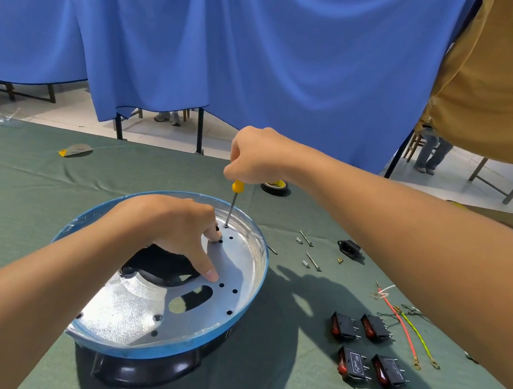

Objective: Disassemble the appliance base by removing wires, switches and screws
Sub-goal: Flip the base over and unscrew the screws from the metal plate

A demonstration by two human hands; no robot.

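The right hand point(253, 157) is closed in a fist around the top of a yellow-handled screwdriver point(237, 187), holding it nearly upright. The thin shaft drops straight below the fist, and its tip sits on a point near the far edge of the silver metal plate point(133, 309) inside the appliance base point(265, 274). This is a round pan with a blue rim and a black plastic underside, lying on the green tablecloth point(15, 210) beneath both hands.

The left hand point(177, 232) lies spread on the plate, just beside the screwdriver tip. Its thumb is stretched toward the person with the tip pressed flat on the metal. The index finger is bent, its tip pressed down next to a small hole. It clasps nothing that shows. A black part shows through the plate's cutout under the palm.

Beyond the right fist, almost touching it in the view, sits a black-and-yellow tape roll point(277, 185). Under the right forearm, loose screws and spacers point(309, 251) lie scattered just outside the base's rim, with a black power socket point(349, 248) a little further out. Nearer the person, under the same forearm, four black rocker switches point(365, 348) with red buttons lie in two pairs. A red wire point(398, 326) and a yellow-green wire point(420, 336) lie next to them, ring terminals toward the person.
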